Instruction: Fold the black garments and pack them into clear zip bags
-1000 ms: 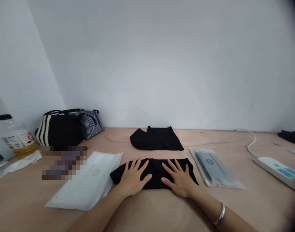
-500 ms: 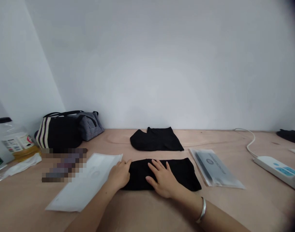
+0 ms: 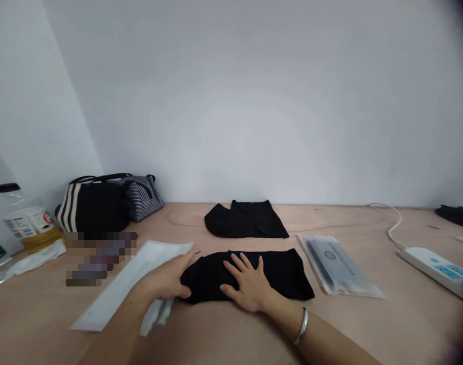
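Note:
A black piece of cloth [image 3: 288,274] with a rounded left end lies flat in front of me. My right hand [image 3: 250,284] is open and rests on the middle of it, fingers spread. At the rounded end, my left hand [image 3: 169,276] is open, its thumb touching the cloth's edge and its fingers reaching past the left side. Under my left hand and forearm lies a whitish frosted plastic bag [image 3: 121,289], its near right part bent and crumpled. A second black cloth [image 3: 250,220], notched along its top, lies flat behind the first.
A frosted bag with dark contents [image 3: 340,266] lies to the right. Farther right are a white power strip [image 3: 436,268] and its cable. Striped bags [image 3: 144,197], a bottle of yellow liquid [image 3: 30,223] and a blurred-out object [image 3: 102,258] stand or lie at left.
My left hand has moved left and opened at the cloth's rounded end, which now shows. The bag beneath it has bent up. My right hand has shifted slightly left on the cloth.

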### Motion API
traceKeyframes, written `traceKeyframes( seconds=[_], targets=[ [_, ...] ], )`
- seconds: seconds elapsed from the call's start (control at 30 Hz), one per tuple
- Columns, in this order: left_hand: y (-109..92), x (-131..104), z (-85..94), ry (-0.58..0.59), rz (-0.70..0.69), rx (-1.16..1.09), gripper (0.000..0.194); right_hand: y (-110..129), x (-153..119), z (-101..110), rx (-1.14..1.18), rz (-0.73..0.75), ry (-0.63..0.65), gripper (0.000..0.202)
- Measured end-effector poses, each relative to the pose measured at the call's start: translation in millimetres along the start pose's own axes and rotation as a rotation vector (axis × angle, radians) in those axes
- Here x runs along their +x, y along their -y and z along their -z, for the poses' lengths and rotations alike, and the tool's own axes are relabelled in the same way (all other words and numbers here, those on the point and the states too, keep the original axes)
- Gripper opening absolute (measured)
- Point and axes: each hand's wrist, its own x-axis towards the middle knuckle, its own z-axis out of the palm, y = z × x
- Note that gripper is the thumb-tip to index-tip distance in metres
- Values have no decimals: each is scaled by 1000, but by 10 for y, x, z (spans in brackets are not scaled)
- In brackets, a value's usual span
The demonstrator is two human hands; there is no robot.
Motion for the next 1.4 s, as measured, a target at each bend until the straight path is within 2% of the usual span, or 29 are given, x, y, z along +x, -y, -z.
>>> traceKeyframes(
  seconds=[0.07, 0.1, 0.13, 0.2, 0.27, 0.33, 0.4, 0.47, 0.53, 0.6, 0.67, 0.77, 0.83, 0.93, 1.0, 1.1, 1.2, 1.33, 1.4],
  targets=[
    [19, -16, 36, 35, 1, -80, 80, -6, 0, 6, 26, 5, -2, 66],
    [2, -5, 38, -1, -12, -146, 75, -24, -1, 20, 54, 17, 8, 65],
    [-35, 18, 27, -70, -36, -239, 71, -56, -5, 43, 93, 35, 17, 65],
    [-158, 92, -41, -289, -81, -474, 64, -171, -31, 121, 185, 79, -23, 63],
    [-321, 183, -169, -515, -90, -673, 60, -350, -91, 233, 234, 74, -160, 54],
    [-488, 269, -335, -628, -103, -771, 54, -570, -187, 356, 198, -46, -318, 40],
    [-636, 336, -499, -636, -148, -769, 42, -789, -306, 459, 100, -255, -390, 31],
    [-765, 385, -631, -634, -222, -666, 29, -962, -424, 519, 15, -413, -364, 36],
    [-888, 419, -726, -650, -298, -491, 24, -1066, -515, 532, -16, -511, -298, 49],
    [-1012, 439, -803, -610, -359, -264, 28, -1109, -563, 513, 5, -551, -244, 60],
    [-1126, 440, -874, -500, -412, -71, 30, -1119, -570, 486, 54, -557, -219, 67],
    [-1227, 401, -941, -351, -487, 51, 23, -1133, -547, 456, 131, -567, -212, 73],
    [-1216, 358, -937, -350, -530, 83, 24, -1157, -533, 440, 174, -590, -230, 77],
    [-1095, 305, -904, -388, -552, 191, 46, -1199, -522, 415, 320, -610, -263, 81],
    [-996, 292, -903, -338, -519, 255, 59, -1215, -516, 406, 410, -610, -277, 81],
    [-906, 294, -929, -226, -481, 278, 60, -1196, -490, 430, 477, -601, -283, 72],
    [-869, 283, -938, -274, -481, 245, 65, -1107, -416, 514, 560, -569, -292, 60],
    [-689, 203, -972, -421, -313, 194, 84, -852, -220, 648, 586, -513, -345, 61],
    [-543, 140, -1015, -410, -187, 183, 94, -671, -92, 681, 571, -474, -361, 64]
  ],
)
